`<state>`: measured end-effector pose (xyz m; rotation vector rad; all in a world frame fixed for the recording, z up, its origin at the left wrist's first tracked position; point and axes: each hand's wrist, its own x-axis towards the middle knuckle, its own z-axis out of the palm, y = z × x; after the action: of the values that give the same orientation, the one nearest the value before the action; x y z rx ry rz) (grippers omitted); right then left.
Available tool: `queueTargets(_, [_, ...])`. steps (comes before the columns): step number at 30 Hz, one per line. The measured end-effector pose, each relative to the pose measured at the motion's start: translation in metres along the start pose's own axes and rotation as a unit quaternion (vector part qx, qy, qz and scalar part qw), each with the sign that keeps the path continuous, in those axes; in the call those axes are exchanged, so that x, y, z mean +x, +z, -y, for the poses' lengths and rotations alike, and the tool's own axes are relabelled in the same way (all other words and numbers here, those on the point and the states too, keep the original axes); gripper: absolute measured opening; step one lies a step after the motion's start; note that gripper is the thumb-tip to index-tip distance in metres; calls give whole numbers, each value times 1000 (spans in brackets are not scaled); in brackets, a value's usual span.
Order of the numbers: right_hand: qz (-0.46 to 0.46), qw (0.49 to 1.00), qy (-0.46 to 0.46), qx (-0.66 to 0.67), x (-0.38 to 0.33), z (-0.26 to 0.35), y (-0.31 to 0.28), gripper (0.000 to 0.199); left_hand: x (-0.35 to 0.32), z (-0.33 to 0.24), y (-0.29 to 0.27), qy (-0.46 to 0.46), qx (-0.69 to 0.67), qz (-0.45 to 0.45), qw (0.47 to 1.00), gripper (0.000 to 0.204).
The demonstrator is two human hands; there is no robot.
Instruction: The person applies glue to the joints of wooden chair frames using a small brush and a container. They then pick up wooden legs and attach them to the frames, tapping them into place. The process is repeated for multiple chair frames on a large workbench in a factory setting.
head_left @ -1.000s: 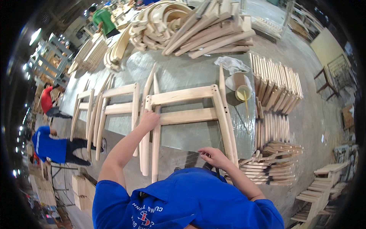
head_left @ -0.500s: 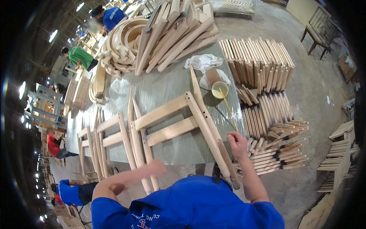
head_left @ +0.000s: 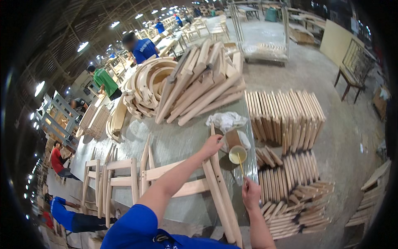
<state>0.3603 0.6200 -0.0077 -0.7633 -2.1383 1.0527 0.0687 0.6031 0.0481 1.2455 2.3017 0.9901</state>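
My right hand [head_left: 251, 194] pinches the end of a thin yellow stick [head_left: 241, 168], which stands in a cup of pale yellow liquid [head_left: 237, 155]. My left hand [head_left: 212, 145] reaches across the table and closes over the upper end of a leg on a pale wooden chair frame [head_left: 215, 182]; part of its grip is hidden. This frame lies at the table's near edge, its long legs pointing toward me and two rails joining it. Beside my left fingers are a brown piece of sheet [head_left: 233, 140] and a crumpled white cloth [head_left: 226, 120].
More chair frames [head_left: 120, 182] stand along the near edge to the left. Curved parts [head_left: 145, 87] and a heap of wooden legs [head_left: 203, 87] cover the far side. Stacked wooden pieces [head_left: 286, 120] stand on the floor right. A co-worker in blue [head_left: 145, 50] is beyond the table.
My left hand has swung from near my body forward and right to the leg's upper end. My right hand now meets the stick's end. The view has tilted up.
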Motion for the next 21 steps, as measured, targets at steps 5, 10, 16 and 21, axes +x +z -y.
queueTargets(5, [37, 989, -42, 134, -5, -6, -19, 28, 57, -2, 39, 3, 87, -57, 995, 39])
queueTargets(10, [22, 961, 9, 274, -16, 8, -64, 39, 59, -12, 42, 10, 35, -65, 997, 34])
queueTargets(16, [-142, 976, -41, 158, -22, 7, -107, 15, 23, -37, 76, -169, -436, 72, 881, 26])
queueTargets(21, [-237, 955, -50, 169, -16, 28, -139, 25, -22, -17, 72, -214, -432, 77, 873, 26])
